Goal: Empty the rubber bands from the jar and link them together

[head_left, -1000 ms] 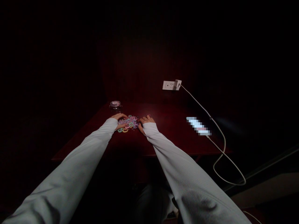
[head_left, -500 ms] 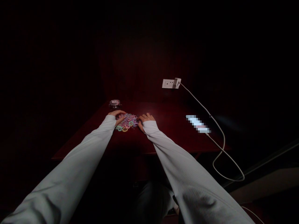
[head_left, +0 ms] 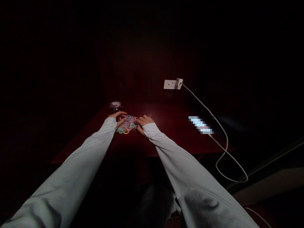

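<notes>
A pile of small pastel hair ties [head_left: 129,122] in pink, purple, green and yellow lies on the dark red table. My left hand [head_left: 119,117] curves around the pile's left edge, thumb and fingers apart. From the right, my right hand [head_left: 144,121] rests at the pile with bent fingers over its edge, thumb apart from them. What its fingertips touch is partly hidden. Just beyond that hand shows a small purplish hair tie [head_left: 149,115]. Behind my left hand stands a clear round jar [head_left: 115,106] with a patterned top.
A lit phone [head_left: 200,125], blurred out, lies on the right of the table [head_left: 171,136]. Its white cable [head_left: 227,139] hangs over the edge and runs up to a charger [head_left: 179,83] in a wall socket [head_left: 169,84]. The surroundings are very dark.
My right hand has moved slightly left, onto the pile's right edge. A small purplish hair tie now shows beyond it. My left hand has hardly moved; the view has shifted a little.
</notes>
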A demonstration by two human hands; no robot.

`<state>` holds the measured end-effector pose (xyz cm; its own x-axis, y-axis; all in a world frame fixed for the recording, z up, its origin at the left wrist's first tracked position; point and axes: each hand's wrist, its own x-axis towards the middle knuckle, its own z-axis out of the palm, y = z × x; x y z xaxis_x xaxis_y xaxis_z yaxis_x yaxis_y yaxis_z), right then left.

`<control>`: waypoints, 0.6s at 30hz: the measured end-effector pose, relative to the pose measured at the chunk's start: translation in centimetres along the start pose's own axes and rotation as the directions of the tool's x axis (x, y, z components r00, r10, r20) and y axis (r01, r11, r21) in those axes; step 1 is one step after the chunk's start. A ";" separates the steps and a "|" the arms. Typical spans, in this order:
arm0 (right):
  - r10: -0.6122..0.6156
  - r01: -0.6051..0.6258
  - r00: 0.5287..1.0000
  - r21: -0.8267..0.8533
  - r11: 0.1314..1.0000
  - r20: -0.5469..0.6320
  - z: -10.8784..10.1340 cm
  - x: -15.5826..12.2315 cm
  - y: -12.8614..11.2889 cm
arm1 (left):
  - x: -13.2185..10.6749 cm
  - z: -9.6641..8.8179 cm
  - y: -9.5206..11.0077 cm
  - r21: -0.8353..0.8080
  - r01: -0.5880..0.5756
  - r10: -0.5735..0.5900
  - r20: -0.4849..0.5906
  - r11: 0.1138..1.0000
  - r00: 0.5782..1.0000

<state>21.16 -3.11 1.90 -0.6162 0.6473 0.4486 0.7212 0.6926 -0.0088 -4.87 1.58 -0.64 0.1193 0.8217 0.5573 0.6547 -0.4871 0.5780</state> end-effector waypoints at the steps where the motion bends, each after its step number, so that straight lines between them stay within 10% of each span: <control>1: 0.004 -0.004 1.000 0.002 1.000 -0.001 0.0 0.0 0.0 | -0.1 -0.1 0.2 0.026 0.001 -0.001 -0.002 1.000 1.000; 18: 0.030 -0.030 0.999 0.006 1.000 0.033 -0.1 0.0 0.0 | -1.2 -1.5 2.2 0.295 -0.155 0.099 0.198 0.943 0.975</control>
<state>21.21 -3.13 2.00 -0.6043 0.6778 0.4189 0.7375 0.6748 -0.0280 -4.65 -0.88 0.88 0.3285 0.8117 0.4829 0.8192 -0.4994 0.2821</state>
